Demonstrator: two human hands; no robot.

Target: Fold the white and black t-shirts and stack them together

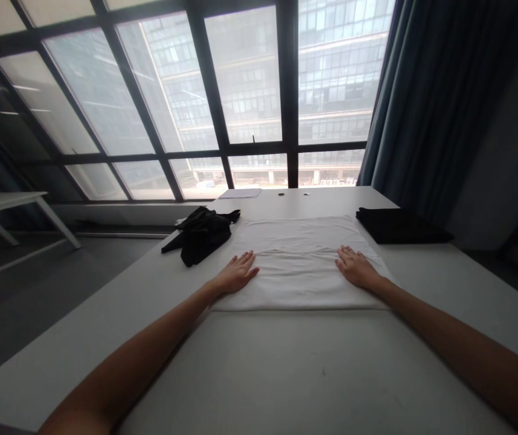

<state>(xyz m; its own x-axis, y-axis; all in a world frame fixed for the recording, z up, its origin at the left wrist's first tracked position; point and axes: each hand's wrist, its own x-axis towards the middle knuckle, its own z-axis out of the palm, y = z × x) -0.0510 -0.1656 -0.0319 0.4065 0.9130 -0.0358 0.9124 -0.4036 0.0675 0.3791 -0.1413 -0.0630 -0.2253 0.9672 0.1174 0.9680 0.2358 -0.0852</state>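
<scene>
A white cloth garment (299, 281) lies spread on the white table, folded into a rough rectangle with wrinkles and a crease across its middle. My left hand (237, 273) rests flat on its left edge, fingers stretched out and pointing away from me. On the opposite edge, my right hand (355, 266) also lies flat with its fingers extended. Neither hand grips the fabric. Whether the garment is a shirt cannot be made out.
The white table (295, 374) extends toward a large window. A crumpled black garment (207, 232) lies at the left edge, and a neatly folded black cloth (401, 225) at the right. Papers (241, 193) sit at the far end. Another table (9, 205) stands left; a blue curtain (404, 109) hangs right.
</scene>
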